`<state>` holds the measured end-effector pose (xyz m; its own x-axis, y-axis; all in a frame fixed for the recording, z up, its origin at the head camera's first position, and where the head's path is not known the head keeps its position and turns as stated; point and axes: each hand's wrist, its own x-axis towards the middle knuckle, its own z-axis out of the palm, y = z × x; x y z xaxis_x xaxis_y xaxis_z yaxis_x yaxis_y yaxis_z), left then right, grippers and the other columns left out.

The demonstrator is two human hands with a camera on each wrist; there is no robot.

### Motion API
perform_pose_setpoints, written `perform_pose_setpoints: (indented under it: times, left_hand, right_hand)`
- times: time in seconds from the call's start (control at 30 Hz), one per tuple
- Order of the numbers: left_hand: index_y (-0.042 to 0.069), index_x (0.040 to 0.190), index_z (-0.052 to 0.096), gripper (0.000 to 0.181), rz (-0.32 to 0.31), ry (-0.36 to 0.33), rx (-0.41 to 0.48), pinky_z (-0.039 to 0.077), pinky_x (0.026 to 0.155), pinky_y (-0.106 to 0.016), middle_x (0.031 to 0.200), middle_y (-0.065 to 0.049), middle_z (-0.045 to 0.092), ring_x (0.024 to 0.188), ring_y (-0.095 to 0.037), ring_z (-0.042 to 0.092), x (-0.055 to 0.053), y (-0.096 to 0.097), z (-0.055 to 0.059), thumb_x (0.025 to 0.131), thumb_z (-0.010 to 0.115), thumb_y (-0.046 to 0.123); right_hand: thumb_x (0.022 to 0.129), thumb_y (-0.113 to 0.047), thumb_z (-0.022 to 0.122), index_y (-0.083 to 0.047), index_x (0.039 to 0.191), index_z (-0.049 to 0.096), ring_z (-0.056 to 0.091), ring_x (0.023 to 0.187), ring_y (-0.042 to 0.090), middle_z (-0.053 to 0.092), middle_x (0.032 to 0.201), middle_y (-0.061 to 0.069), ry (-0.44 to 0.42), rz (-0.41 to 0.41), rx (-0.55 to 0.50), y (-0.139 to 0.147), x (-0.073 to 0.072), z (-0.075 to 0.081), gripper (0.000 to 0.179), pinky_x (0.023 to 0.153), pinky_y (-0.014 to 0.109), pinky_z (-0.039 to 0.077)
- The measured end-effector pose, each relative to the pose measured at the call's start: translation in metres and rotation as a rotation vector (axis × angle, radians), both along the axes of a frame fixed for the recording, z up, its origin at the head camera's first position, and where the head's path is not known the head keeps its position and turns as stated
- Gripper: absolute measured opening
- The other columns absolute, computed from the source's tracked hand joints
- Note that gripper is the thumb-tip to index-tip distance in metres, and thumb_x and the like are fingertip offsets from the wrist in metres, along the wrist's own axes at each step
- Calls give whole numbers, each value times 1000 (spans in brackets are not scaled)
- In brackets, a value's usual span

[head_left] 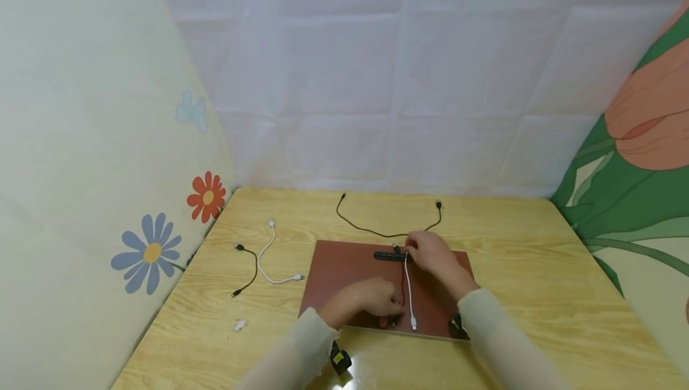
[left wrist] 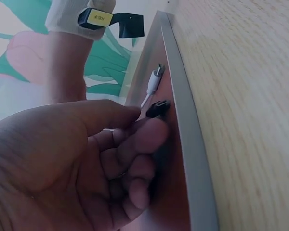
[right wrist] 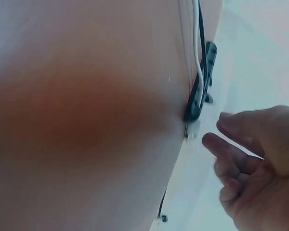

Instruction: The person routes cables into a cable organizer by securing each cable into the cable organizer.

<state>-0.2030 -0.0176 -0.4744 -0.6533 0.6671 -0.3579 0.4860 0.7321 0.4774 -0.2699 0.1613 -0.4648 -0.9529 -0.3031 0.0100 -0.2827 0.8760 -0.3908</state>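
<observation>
A black cable clip strip lies near the far edge of a reddish-brown board. A white cable and a black cable run side by side through it toward me. My left hand pinches the black cable near its front end; its plug sticks out past the thumb and index finger. Next to that plug is the white cable's plug. My right hand is at the strip's right end. In the right wrist view its thumb and index finger stand apart, holding nothing.
Beyond the board, a long black cable curves across the wooden table. To the left lie a short white cable and a short black cable, with a small white piece nearer me. A white cloth hangs behind.
</observation>
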Motion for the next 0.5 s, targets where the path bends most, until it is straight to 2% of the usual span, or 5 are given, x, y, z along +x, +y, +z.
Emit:
perform_pose_setpoints:
  times: [0.07, 0.2, 0.33, 0.5]
  left_hand:
    - [20, 67, 69, 41, -2, 7, -4, 45, 63, -20, 57, 10, 63, 55, -9, 59, 1, -2, 3, 104, 57, 32]
    - [20, 72, 68, 35, 35, 30, 13, 44, 60, -23, 63, 10, 64, 57, -8, 58, 0, -8, 7, 104, 58, 30]
    - [22, 78, 63, 29, 112, 96, 31, 43, 56, -25, 67, 9, 60, 57, -8, 54, -7, -20, 6, 104, 58, 31]
    - [20, 81, 60, 26, 225, 149, 62, 41, 53, -27, 67, 6, 56, 56, -10, 49, -16, -45, 8, 104, 58, 31]
  right_hand:
    - [98, -17, 67, -9, 101, 71, 63, 84, 23, 69, 95, 6, -3, -3, 3, 6, 0, -1, 10, 73, 44, 52]
    - [97, -17, 67, -5, 104, 71, 64, 89, 27, 69, 99, 10, 11, 8, 11, 20, 1, -5, 15, 78, 47, 53]
    - [98, -17, 67, -1, 112, 67, 63, 98, 34, 67, 106, 16, 6, 11, 34, 31, 6, -7, 22, 84, 51, 52]
    - [99, -23, 66, 4, 131, 58, 54, 120, 47, 58, 130, 27, -20, 10, 56, 41, 16, -9, 42, 100, 61, 44]
